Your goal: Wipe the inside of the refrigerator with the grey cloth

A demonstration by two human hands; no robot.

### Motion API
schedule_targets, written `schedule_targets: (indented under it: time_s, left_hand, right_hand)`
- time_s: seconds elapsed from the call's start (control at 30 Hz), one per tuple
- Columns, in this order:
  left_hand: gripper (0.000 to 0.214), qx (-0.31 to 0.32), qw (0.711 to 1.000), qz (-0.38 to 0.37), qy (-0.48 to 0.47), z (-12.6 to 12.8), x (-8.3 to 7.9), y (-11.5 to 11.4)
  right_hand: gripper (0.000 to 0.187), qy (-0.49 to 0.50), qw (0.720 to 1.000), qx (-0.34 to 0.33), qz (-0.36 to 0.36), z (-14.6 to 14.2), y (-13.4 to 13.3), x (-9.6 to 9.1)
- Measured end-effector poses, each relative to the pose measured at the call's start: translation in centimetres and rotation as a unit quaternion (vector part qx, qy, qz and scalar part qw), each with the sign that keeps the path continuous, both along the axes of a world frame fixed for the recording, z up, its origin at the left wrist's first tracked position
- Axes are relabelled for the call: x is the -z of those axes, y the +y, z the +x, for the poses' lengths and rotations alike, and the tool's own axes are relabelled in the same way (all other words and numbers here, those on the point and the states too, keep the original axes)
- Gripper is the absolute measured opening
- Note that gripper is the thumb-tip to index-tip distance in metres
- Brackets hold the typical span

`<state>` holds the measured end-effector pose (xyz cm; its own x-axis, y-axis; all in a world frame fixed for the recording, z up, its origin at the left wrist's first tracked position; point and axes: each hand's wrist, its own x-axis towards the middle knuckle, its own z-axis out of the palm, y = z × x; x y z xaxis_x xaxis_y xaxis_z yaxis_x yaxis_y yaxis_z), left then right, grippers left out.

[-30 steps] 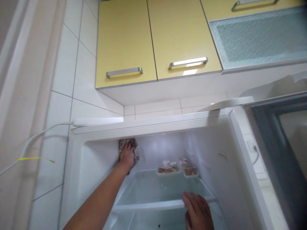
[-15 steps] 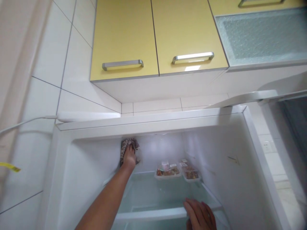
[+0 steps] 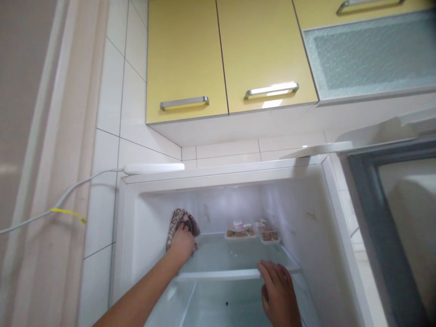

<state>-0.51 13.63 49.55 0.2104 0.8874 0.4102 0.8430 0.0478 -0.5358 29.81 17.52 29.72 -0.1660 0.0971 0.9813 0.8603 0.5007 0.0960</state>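
My left hand point(image 3: 182, 243) reaches into an open white fridge point(image 3: 221, 178) and presses a brown patterned cloth point(image 3: 180, 222) against the left inner wall, near the back corner, just above the glass shelf point(image 3: 231, 259). Its fingers are closed on the cloth. My right hand point(image 3: 277, 290) rests with fingers laid over the white front edge of that shelf, holding nothing. Two clear food trays point(image 3: 252, 232) sit at the back of the shelf, to the right of the cloth.
Yellow wall cupboards point(image 3: 225, 54) with metal handles hang above the fridge, and a frosted glass door point(image 3: 368, 54) is at the upper right. The open fridge door point(image 3: 391, 218) stands at the right. A white cable point(image 3: 68, 200) with a yellow tag runs along the tiled wall at the left.
My left hand has moved the cloth down the inner wall, from just under the fridge ceiling to near the shelf. My right hand stays on the shelf edge. The view has shifted.
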Motion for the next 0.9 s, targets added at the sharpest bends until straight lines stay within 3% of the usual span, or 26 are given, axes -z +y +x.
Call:
schedule_targets:
  time_s: [0.13,0.27,0.43,0.57,0.7,0.8,0.9]
  left_hand:
    - [0.025,-0.037,0.998,-0.039,0.045,1.1,0.2,-5.7]
    - [0.039,-0.038,0.997,-0.055,0.032,0.9,0.0,-10.6]
    - [0.058,-0.038,0.996,0.08,0.009,-0.1,-0.1,-12.4]
    - [0.053,-0.062,0.988,0.141,0.004,0.7,-1.3,-10.4]
    - [0.049,-0.028,0.97,0.232,-0.064,2.4,-2.7,-6.3]
    - [0.045,0.014,0.931,0.321,-0.172,3.3,-3.0,-2.1]
    - [0.044,0.065,0.867,0.383,-0.313,3.7,-2.6,3.0]
  right_hand:
    - [0.059,0.02,1.0,-0.023,-0.007,-0.2,-0.8,-0.5]
    - [0.059,0.033,0.999,-0.026,-0.012,-0.3,-1.1,-0.7]
    - [0.059,0.036,0.999,-0.038,-0.009,-0.5,-1.3,-0.9]
    - [0.056,0.083,0.994,-0.059,-0.035,-1.1,-2.0,-1.3]
    - [0.056,0.079,0.995,-0.051,-0.034,-1.0,-1.9,-1.2]
    - [0.058,0.027,0.999,-0.025,-0.005,-0.4,-0.9,-0.7]
    - [0.06,-0.006,1.0,0.005,0.006,0.1,0.2,0.0]
